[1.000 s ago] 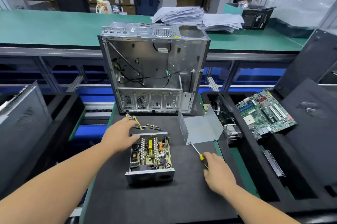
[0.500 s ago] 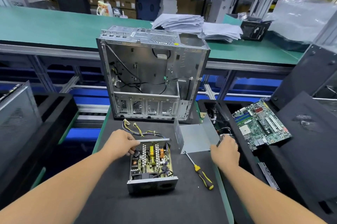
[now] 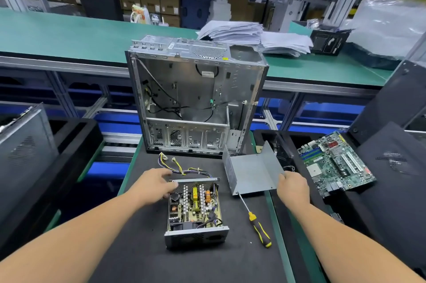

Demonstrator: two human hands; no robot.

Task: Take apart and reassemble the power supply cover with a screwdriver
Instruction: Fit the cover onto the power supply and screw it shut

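Reaching fwd from the lower left, the left hand [image 3: 155, 183] rests on the far left corner of the open grey metal power supply box [image 3: 195, 211], w/ its green circuit board exposed. Fingers [image 3: 169, 190] are loosely spread and slightly bent, tips touching the perforated far wall of the box; thumb points toward the bundle of yellow and black wires [image 3: 182, 168] lying just behind it. Forearm runs diagonally up from the bottom left corner.

Right hand [image 3: 292, 187] comes in from the lower right, back of hand up, wrist fairly straight. Its fingers are curled round the near right edge of the bent grey sheet-metal power supply cover [image 3: 250, 173], pinching it. Cover sits open side up on the black mat [image 3: 138, 255] of the table, just right of the box and apart from it, one side wall standing up at left, the other at the far right.

Yellow-and-black-handled screwdriver [image 3: 255, 222] lies flat on the mat between box and right forearm, shaft tip touching or just under the cover's near corner; no hand on it.

Behind: empty silver PC case [image 3: 196, 98] standing upright. Green motherboard [image 3: 335, 164] lies in the black tray at right.
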